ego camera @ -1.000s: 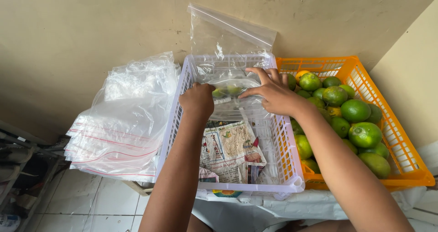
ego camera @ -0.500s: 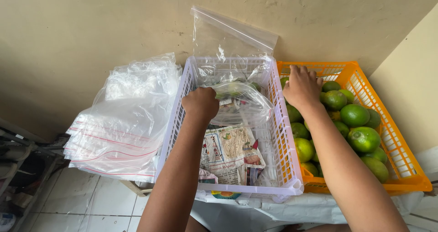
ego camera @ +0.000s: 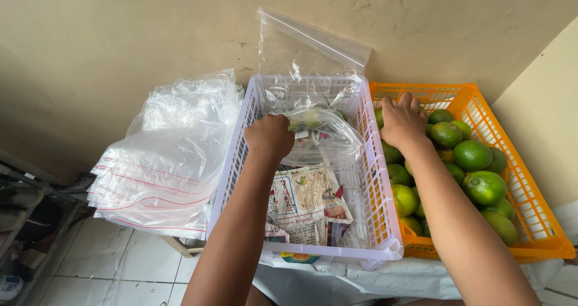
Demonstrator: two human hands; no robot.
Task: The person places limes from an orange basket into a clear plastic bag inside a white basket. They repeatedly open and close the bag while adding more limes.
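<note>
My left hand (ego camera: 270, 134) is closed on the edge of a clear plastic zip bag (ego camera: 322, 138) with a little green fruit inside, held inside the white lattice basket (ego camera: 379, 209). Printed newspaper (ego camera: 307, 200) lines that basket's bottom. My right hand (ego camera: 402, 120) reaches into the orange crate (ego camera: 536, 221) and rests palm down on the green limes (ego camera: 475, 167) at its far left corner; whether it grips one is hidden. Another clear zip bag (ego camera: 301, 47) stands upright against the wall behind the white basket.
A thick stack of clear zip bags (ego camera: 165, 161) lies to the left of the white basket. Both baskets sit on a white-covered surface (ego camera: 385, 279) against a beige wall. Tiled floor and dark clutter (ego camera: 27, 221) show at the lower left.
My right hand left the bag in the white basket and moved right into the orange crate, onto the limes. My left hand stayed on the bag.
</note>
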